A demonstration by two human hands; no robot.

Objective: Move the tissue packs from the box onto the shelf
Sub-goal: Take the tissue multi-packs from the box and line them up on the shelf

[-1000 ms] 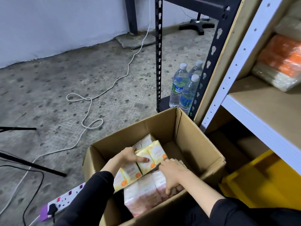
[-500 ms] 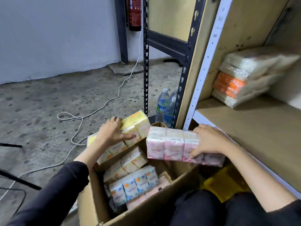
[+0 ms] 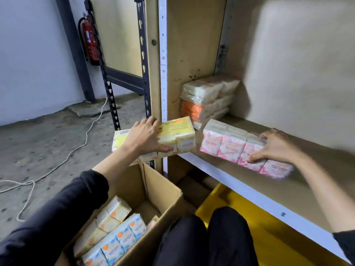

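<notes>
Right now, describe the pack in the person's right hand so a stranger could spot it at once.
Start at the wooden shelf with the white front edge. Over its board, right of the stack of wrapped packs in the back corner, the right hand holds the pink tissue pack. It is the only pink one; the left hand holds a yellow pack.

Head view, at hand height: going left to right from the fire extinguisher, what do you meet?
fire extinguisher → left hand → yellow tissue pack → pink tissue pack → right hand
</notes>
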